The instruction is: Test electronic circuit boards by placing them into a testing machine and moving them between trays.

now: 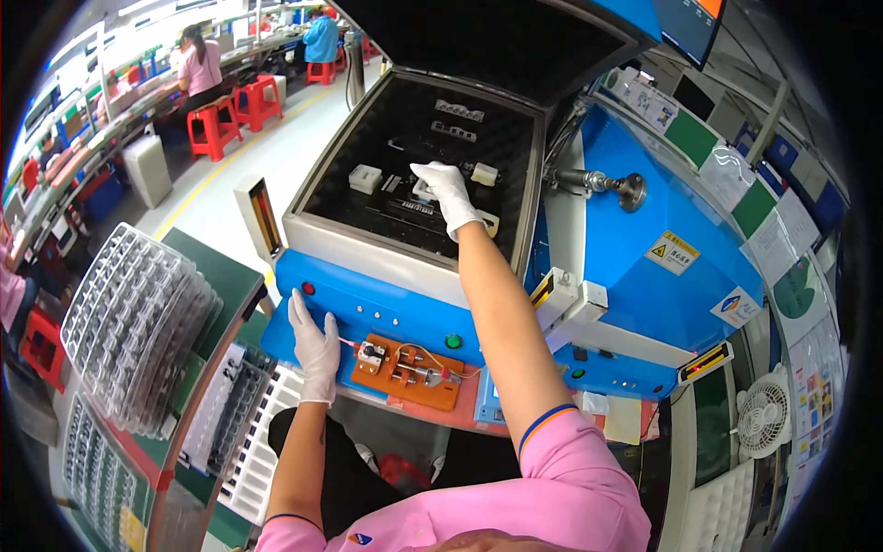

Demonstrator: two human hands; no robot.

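Observation:
My right hand point(448, 191), in a white glove, reaches over the black bed point(345, 216) of a blue machine. Its fingers are curled down at the middle of the bed, over a small pale part that they mostly cover; what they grip, if anything, is hidden. White blocks point(365, 178) and small metal strips are fixed around it. My left hand point(317, 354), gloved too, lies with fingers apart against the blue front panel point(377, 299). Beside it is an orange fixture point(409, 373) with metal clamp parts and a thin cable.
The machine's black lid point(497, 41) stands raised above the bed. Clear plastic trays point(133, 322) are stacked at the left. A metal cylinder with a round knob point(631, 191) juts out at the right. A white fan point(763, 416) stands far right. Other people sit among red stools point(213, 127).

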